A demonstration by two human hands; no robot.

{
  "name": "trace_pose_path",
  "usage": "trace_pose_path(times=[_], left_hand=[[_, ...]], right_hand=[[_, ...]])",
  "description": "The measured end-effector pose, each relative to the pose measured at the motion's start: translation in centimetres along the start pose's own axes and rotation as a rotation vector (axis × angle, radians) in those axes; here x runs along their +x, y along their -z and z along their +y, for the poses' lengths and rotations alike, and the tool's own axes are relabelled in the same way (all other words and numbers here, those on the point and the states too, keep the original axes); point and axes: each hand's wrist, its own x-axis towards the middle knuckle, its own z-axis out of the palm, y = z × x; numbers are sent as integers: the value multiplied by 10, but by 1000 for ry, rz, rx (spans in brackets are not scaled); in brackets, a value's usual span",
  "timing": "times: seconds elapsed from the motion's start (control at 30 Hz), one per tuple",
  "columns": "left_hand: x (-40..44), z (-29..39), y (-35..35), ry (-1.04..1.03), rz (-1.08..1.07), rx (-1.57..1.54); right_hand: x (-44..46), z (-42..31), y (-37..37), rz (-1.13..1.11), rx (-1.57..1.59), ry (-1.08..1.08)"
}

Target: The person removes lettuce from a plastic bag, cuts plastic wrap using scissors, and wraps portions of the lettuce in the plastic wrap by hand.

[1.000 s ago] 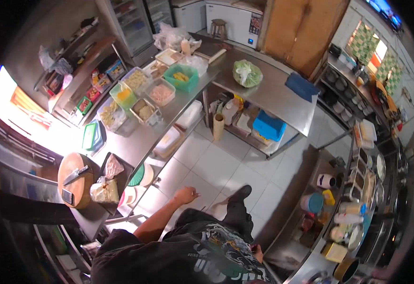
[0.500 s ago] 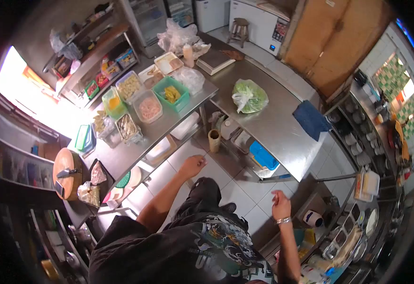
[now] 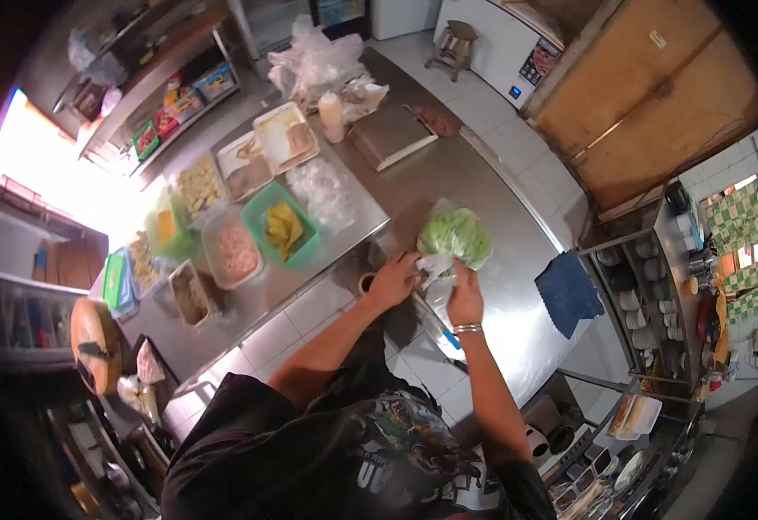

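Observation:
A clear plastic bag of shredded green leaves, perhaps lettuce (image 3: 455,236), rests on the steel table. My left hand (image 3: 395,279) pinches the gathered, whitish end of the bag at its near-left side. My right hand (image 3: 466,299), with a bracelet at the wrist, has its fingers closed on the same bag end, just right of the left hand. The fingertips are partly hidden by the hands, so how the bag is fastened cannot be made out.
Left on the steel counter stand a green tub of yellow pieces (image 3: 284,230), a tub of pink shreds (image 3: 232,251) and several other containers. A blue cloth (image 3: 568,295) hangs over the table's right edge. A flat scale-like device (image 3: 392,137) and a bottle (image 3: 331,117) lie beyond.
Both hands have moved forward from beside my body to the bag and closed on its gathered end. My body has come closer to the table.

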Motion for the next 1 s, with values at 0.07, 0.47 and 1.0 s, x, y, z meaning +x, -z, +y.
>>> trace_pose_path(times=[0.07,0.47,1.0], left_hand=[[22,-1,-9,-26,-80,11],[69,32,-22,-304,-74,131],[41,46,-71,-222,-209,64]], right_hand=[[29,-6,-19,-17,-186,-13],[69,34,31,-17,394,-176],[0,95,44,-58,531,-361]])
